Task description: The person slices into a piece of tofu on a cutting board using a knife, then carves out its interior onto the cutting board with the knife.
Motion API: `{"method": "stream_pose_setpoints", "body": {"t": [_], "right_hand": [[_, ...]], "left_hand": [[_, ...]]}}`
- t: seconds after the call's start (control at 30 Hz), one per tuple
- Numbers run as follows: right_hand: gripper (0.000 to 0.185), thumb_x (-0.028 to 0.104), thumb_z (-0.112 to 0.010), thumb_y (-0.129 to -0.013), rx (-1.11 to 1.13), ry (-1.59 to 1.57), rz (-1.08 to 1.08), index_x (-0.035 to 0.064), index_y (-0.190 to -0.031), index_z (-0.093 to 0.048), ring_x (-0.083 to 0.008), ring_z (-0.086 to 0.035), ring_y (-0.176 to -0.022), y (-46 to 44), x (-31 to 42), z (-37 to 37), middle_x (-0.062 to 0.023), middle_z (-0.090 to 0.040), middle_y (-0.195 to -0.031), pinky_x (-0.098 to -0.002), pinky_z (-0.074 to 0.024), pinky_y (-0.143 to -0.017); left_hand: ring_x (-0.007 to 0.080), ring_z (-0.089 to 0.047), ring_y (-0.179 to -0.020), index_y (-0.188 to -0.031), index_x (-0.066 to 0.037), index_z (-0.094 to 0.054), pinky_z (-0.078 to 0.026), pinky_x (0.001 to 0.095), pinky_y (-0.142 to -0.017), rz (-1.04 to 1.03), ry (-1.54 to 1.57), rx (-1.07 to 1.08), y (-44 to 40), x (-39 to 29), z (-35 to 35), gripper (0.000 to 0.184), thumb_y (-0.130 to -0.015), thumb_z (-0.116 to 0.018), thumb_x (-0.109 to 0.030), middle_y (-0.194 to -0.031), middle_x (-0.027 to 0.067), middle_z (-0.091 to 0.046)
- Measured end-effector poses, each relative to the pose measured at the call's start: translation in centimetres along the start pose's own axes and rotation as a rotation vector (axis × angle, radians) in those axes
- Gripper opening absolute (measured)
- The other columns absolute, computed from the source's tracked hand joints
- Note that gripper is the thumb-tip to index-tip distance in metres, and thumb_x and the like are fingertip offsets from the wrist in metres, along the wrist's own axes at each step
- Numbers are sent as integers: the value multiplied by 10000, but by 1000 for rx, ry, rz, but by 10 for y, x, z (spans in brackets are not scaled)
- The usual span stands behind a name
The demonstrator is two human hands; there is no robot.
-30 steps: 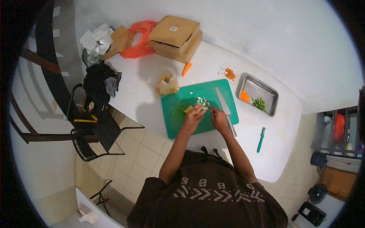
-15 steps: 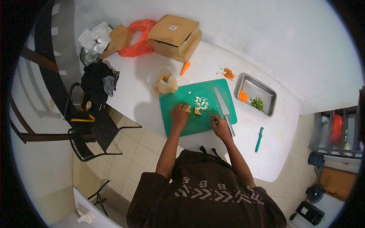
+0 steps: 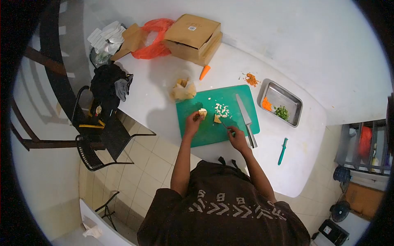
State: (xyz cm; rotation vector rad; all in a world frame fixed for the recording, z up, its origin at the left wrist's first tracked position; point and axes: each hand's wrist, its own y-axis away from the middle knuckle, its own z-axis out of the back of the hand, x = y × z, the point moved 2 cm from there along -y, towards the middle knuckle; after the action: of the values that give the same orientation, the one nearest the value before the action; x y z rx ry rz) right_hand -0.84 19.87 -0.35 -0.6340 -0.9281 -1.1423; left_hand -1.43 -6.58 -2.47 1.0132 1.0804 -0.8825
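Between the fingers of my left hand (image 3: 193,123) is a piece of tofu (image 3: 202,112), yellow outside with its pale inside showing. My right hand (image 3: 237,137) grips a small knife (image 3: 223,124), its thin blade pointing up and left over the green cutting board (image 3: 197,137). Close to that blade lies another yellow tofu piece (image 3: 217,119). White diced bits (image 3: 222,110) are scattered just above it on the board. A large kitchen knife (image 3: 245,117) rests along the board's right side, its handle near my right hand. More yellow tofu fills a clear plastic bag (image 3: 183,89) at the board's upper left corner.
At right, a metal tray (image 3: 297,100) holds orange bits (image 3: 266,103) and chopped greens (image 3: 281,112). A green-handled peeler (image 3: 282,151) lies below it. Farther back are a carrot (image 3: 205,72), orange peelings (image 3: 251,79), cardboard boxes (image 3: 193,37) and a red plastic bag (image 3: 154,39).
My left hand has lifted and turned the tofu piece, so its pale inside now shows. My right hand keeps the small knife at nearly the same spot. The whole view has shifted slightly.
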Motion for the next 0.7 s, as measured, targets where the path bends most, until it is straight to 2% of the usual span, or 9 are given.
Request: {"method": "stream_pose_setpoints", "body": {"t": [0.13,0.17,0.2,0.23,0.3,0.33,0.5,0.63,0.7], "right_hand": [[234,108,-641,-892,33,24,-7,29,-1111,-667,-291,-656,-635,0,3,2,-163,-705,-848,-392,-515,-612],[234,108,-641,-892,34,28,-6,29,-1111,-667,-291,-656,-635,1,4,3,-163,-705,-848,-392,-515,-612],[226,103,-625,-886,42,35,-14,25,-1094,-669,-338,-664,-702,1,5,4,-190,-700,-872,-425,-519,-662],[221,98,-609,-881,50,41,-23,22,-1078,-672,-384,-672,-768,1,7,5,-218,-694,-896,-459,-523,-712],[225,92,-601,-879,64,54,-40,21,-1080,-672,-394,-673,-798,0,9,7,-227,-692,-908,-468,-522,-729],[229,86,-593,-877,79,64,-58,20,-1082,-673,-403,-673,-828,0,11,7,-237,-689,-919,-478,-521,-746],[217,78,-586,-889,71,90,19,19,-1081,-668,-402,-672,-797,-3,22,12,-253,-677,-901,-482,-516,-726],[200,73,-588,-904,77,35,-37,20,-1083,-661,-385,-674,-753,-4,33,19,-260,-666,-857,-466,-514,-691],[198,79,-594,-906,72,-10,-53,22,-1084,-660,-375,-675,-758,-7,34,19,-252,-671,-866,-447,-518,-685]], "left_hand": [[140,-680,-873,-1119,9,-667,-540,295,-762,-130,115,-93,1,-3,5,254,-901,-709,-113,-987,78,-724],[153,-684,-859,-1110,-1,-671,-542,300,-756,-124,-17,-132,2,-7,10,241,-897,-710,-107,-983,89,-724],[166,-688,-845,-1101,-10,-675,-544,305,-750,-118,-150,-173,2,-6,14,229,-893,-710,-100,-980,99,-724],[166,-688,-845,-1101,-10,-675,-544,305,-750,-119,-147,-174,1,-6,16,229,-893,-710,-100,-980,99,-724],[193,-694,-821,-1066,-34,-689,-549,320,-738,-113,-341,-224,2,-7,18,221,-863,-738,-106,-970,111,-724],[193,-694,-821,-1066,-34,-689,-549,320,-738,-113,-340,-225,3,-9,19,221,-863,-738,-106,-970,111,-724],[202,-694,-807,-1024,-41,-704,-549,332,-729,-85,-345,-151,6,-8,20,259,-797,-798,-122,-969,107,-726],[190,-695,-851,-1063,-50,-698,-554,327,-769,-75,-431,-165,11,-16,18,238,-837,-758,-91,-950,99,-725],[181,-687,-913,-1071,-38,-684,-552,328,-802,-107,-249,-124,9,-18,19,245,-844,-760,-88,-983,86,-718]]}}
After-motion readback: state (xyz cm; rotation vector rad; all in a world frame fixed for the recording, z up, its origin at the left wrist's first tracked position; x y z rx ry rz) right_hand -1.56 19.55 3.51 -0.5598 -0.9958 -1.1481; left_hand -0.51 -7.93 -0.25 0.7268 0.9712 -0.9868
